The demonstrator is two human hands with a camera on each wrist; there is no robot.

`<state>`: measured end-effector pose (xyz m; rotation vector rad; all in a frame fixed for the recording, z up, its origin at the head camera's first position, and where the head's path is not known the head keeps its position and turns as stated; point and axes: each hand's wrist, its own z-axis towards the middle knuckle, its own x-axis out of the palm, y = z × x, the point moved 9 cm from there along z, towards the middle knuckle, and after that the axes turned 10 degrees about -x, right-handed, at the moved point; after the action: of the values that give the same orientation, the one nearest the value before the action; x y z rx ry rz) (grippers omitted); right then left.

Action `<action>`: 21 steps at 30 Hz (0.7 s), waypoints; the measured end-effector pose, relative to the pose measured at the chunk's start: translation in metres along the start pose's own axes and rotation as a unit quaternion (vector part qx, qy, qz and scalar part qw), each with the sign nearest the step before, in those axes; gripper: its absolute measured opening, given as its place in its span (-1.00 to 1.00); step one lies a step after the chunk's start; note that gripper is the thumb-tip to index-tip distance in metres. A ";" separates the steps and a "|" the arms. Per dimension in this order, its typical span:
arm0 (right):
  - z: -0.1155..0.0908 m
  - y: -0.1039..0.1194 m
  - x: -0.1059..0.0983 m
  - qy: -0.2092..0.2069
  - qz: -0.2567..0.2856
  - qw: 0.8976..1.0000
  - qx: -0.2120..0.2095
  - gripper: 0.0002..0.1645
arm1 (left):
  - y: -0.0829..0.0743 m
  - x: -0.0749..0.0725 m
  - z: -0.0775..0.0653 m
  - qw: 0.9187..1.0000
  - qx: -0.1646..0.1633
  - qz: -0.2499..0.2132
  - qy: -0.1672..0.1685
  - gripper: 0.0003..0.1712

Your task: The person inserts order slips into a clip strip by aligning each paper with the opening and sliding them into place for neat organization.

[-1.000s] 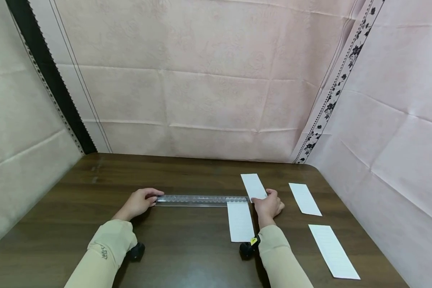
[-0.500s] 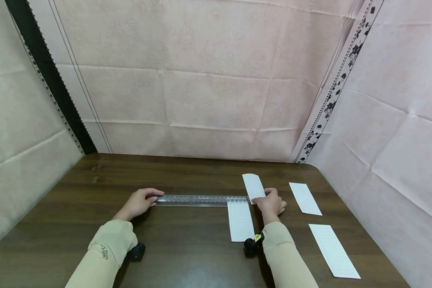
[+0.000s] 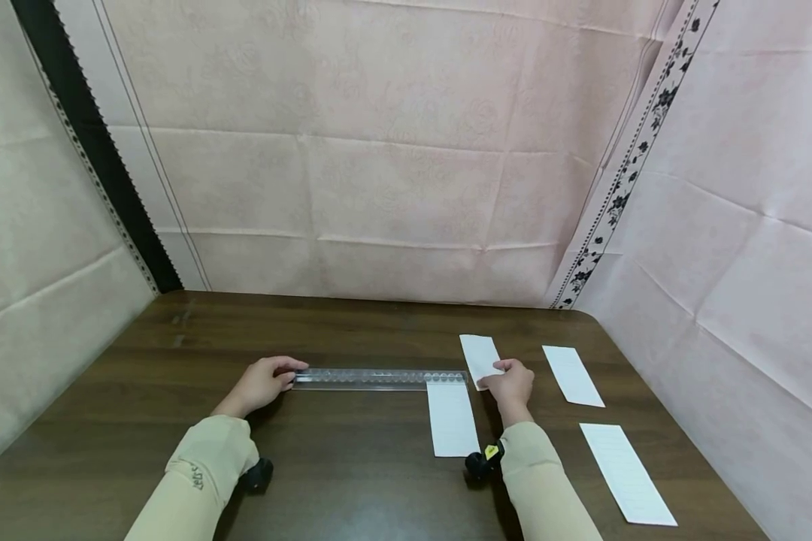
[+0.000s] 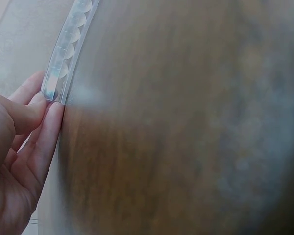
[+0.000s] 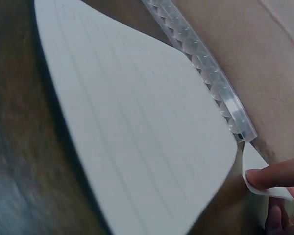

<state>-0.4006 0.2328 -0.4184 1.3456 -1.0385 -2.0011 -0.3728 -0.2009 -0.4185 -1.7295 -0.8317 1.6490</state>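
Observation:
A long clear plastic ruler [image 3: 372, 379] lies crosswise on the brown table, its row of round cutouts showing in both wrist views. My left hand [image 3: 260, 386] pinches the ruler's left end between thumb and fingers. At the ruler's other end, my right hand [image 3: 513, 389] pinches the near right part of a white paper piece [image 3: 477, 356], just past the ruler's tip; the paper's near edge bends up in the right wrist view. A faintly lined paper piece [image 5: 137, 117] extends from under or against the ruler's right end toward me.
Two more white paper pieces lie on the right side of the table: a shorter one [image 3: 574, 376] farther back and a longer one [image 3: 628, 473] nearer. Pale cloth walls [image 3: 352, 188] enclose the table [image 3: 352, 466] at the back and sides.
My right hand has moved slightly right, drawing its paper piece right and a little toward me, off beside the ruler's tip. My left hand and the ruler have stayed in place.

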 end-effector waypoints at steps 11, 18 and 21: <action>-0.003 -0.021 -0.003 -0.004 0.132 0.988 0.076 -0.75 | 0.002 0.002 0.002 1.000 -0.002 -0.008 0.006 -0.70; -0.004 -0.030 -0.007 -0.047 0.208 0.973 0.092 -0.78 | 0.000 0.002 0.001 1.000 0.000 -0.009 0.005 -0.71; -0.006 -0.029 -0.007 -0.050 0.225 0.969 0.093 -0.75 | 0.000 0.001 0.000 1.000 0.002 -0.007 0.001 -0.71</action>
<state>-0.3923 0.2532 -0.4395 0.9876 -1.4600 -1.6751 -0.3729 -0.1996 -0.4191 -1.7185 -0.8371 1.6389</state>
